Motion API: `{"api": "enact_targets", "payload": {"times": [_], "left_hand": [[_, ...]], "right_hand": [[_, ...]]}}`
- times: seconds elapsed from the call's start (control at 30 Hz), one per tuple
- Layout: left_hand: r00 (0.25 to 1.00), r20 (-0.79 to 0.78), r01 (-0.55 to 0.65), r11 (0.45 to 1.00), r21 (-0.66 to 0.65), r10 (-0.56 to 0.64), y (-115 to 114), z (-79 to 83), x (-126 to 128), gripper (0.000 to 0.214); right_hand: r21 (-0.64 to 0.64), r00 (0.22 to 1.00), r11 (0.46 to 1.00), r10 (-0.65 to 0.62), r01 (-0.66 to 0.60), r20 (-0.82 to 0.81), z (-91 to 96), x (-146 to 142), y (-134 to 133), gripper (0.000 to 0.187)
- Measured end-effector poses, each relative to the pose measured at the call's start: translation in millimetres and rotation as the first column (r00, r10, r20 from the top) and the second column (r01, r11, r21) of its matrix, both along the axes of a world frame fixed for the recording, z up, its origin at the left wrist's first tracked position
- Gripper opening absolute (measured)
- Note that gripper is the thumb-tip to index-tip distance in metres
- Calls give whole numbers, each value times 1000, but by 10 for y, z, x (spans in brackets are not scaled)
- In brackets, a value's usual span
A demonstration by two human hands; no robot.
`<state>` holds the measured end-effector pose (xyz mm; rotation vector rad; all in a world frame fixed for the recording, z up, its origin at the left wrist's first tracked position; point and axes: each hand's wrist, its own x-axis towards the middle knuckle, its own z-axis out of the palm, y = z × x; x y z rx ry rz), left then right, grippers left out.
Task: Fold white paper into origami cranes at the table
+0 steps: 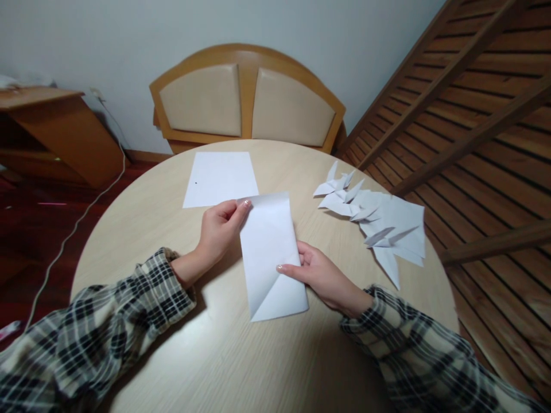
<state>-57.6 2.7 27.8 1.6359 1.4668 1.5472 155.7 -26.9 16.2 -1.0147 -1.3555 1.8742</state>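
A folded sheet of white paper [267, 246] is held upright lengthwise above the round table, with a diagonal crease across its lower part. My left hand [221, 226] pinches its upper left corner between thumb and fingers. On the lower right edge, my right hand [318, 272] grips the same paper, thumb on the front face and fingers behind it. Past my left hand lies a flat white sheet [221, 178] with a small dark dot. Several folded paper cranes [344, 198] sit to the right, some resting on more white sheets [402, 218].
The round light-wood table [172, 355] spans the foreground. A chair with a padded back [247, 97] stands at its far side. Wooden slats [473, 115] rise at the right. On the left are a brown desk [64, 132] and a white cable [71, 229] along the floor.
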Motion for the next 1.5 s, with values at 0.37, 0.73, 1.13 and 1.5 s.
{"api": "enact_targets", "payload": {"times": [0.37,0.73,1.13,1.5], "left_hand": [[811,508,530,731,-430,-289,-55,-119,123,36],[757,384,641,491,-590,-528,-178,27,143,30],[783,347,607,512,-608,-516,-179,-13,134,33],[792,345,595,506,-625,-505,-208,58,147,37]], "right_hand": [[51,980,979,-194,196,-43,-52,25,90,43],[39,939,944,-321,328,-125,-26,41,162,45],[61,935,938,-331,341,-127,-36,38,153,46],[95,938,936,-327,339,-117,-54,36,155,43]]}}
